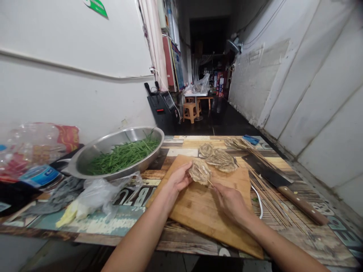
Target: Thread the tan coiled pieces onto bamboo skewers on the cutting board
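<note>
My left hand (179, 177) pinches a folded tan sheet of food (200, 172) over the wooden cutting board (198, 211). My right hand (230, 202) grips a thin bamboo skewer (210, 183) whose tip enters the folded sheet from below. Several more folded tan sheets (219, 158) lie at the far end of the board.
A steel bowl of green stalks (119, 155) stands at the left. A cleaver (279, 183) and a pile of bamboo skewers (269, 189) lie at the right. Plastic bags (93, 194) and bottles (31, 151) crowd the left table edge. A corridor with stools runs ahead.
</note>
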A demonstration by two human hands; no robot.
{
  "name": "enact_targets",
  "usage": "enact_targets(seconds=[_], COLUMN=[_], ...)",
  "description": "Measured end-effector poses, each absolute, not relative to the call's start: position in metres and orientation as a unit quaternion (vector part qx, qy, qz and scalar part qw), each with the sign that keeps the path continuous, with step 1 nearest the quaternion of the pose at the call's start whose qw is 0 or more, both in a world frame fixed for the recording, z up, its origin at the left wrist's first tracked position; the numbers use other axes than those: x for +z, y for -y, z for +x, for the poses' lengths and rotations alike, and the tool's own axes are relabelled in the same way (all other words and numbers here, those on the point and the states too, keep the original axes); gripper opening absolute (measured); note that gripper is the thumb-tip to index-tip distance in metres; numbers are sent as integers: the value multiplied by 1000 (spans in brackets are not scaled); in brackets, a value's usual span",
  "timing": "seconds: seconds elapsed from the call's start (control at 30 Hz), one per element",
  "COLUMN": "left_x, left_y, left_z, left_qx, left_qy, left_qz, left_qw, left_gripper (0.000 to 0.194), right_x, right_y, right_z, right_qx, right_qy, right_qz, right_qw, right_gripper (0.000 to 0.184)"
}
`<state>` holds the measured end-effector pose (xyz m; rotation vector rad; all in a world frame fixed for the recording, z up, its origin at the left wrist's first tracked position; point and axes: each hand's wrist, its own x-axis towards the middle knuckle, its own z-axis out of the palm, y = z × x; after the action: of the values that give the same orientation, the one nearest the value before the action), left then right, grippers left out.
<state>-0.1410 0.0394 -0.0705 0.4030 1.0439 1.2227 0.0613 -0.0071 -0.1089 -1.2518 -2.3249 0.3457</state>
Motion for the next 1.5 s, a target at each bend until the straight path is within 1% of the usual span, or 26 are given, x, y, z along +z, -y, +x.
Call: enact_targets(seconds=[0.13, 0.27, 0.4, 0.47, 0.53, 0.6, 0.63, 0.67, 0.7, 0.73, 0.77, 0.83, 0.87, 0.9, 0.93, 0.97, 1.03, 1.1, 1.17, 1.23, 1.33, 1.43, 1.5], left_x=[-69, -72, -76, -76, -75, -74, -74, -73, -74, -75, -76, -78, -80, -81, -81, -81, -81, -81, -81, -81, -80, -76, -74], left_y=[-39, -39, -40, -40, -41, -42, -42, -42, -42, -42, -41, -40, -40, -40, -39, -39, -39, -40, -41, -43, -43, -39, -37], left_z=[-138, -135, -129, -127, -127, -128, -129, -130, -130, -130, -129, -126, -124, -122, -120, -119, -117, -119, -126, -136, -151, -158, -157], left_qx=[529, 545, 575, 592, 593, 572, 561, 551, 544, 538, 533, 531, 539, 554, 573, 590, 612, 622, 631, 630, 609, 602, 606], left_qy=[-449, -445, -437, -441, -443, -439, -436, -432, -430, -429, -431, -439, -441, -442, -440, -437, -433, -440, -463, -492, -520, -532, -546], left_qz=[162, 183, 199, 199, 204, 211, 215, 217, 218, 219, 218, 215, 213, 209, 203, 197, 184, 182, 187, 185, 166, 173, 183], left_qw=[701, 687, 663, 645, 641, 659, 670, 680, 687, 692, 695, 692, 685, 674, 661, 650, 635, 622, 594, 571, 576, 569, 549], left_gripper=[13, 11, 11, 11, 12, 12, 12, 10, 8, 6, 5, 5, 5, 6, 7, 7, 7, 7, 8, 10, 11, 10, 12], right_x=[-106, -103, -99, -97, -94, -92, -92, -91, -91, -90, -89, -87, -86, -85, -84, -83, -83, -84, -86, -86, -83, -83, -85], right_y=[10, 12, 9, 5, 0, -4, -5, -5, -5, -5, -3, -1, 0, 1, 0, 0, -3, -5, -5, -3, 0, 0, 0], right_z=[62, 59, 52, 50, 49, 50, 50, 49, 48, 47, 45, 41, 39, 38, 36, 36, 35, 36, 38, 42, 50, 57, 59], right_qx=[139, 186, 259, 345, 496, 659, 718, 748, 744, 704, 630, 411, 303, 219, 164, 134, 142, 194, 217, 188, 154, 156, 145], right_qy=[850, 848, 816, 771, 685, 569, 517, 488, 492, 531, 594, 728, 774, 804, 821, 827, 826, 818, 815, 819, 829, 845, 857], right_qz=[-440, -430, -425, -417, -404, -381, -369, -362, -365, -377, -396, -433, -444, -452, -462, -473, -483, -479, -479, -499, -510, -485, -468], right_qw=[252, 249, 293, 334, 347, 311, 285, 268, 267, 282, 306, 339, 335, 317, 294, 274, 253, 252, 242, 213, 170, 164, 160], right_gripper=[33, 31, 34, 32, 31, 34, 35, 35, 33, 30, 26, 27, 28, 29, 29, 29, 29, 30, 30, 29, 32, 34, 32])
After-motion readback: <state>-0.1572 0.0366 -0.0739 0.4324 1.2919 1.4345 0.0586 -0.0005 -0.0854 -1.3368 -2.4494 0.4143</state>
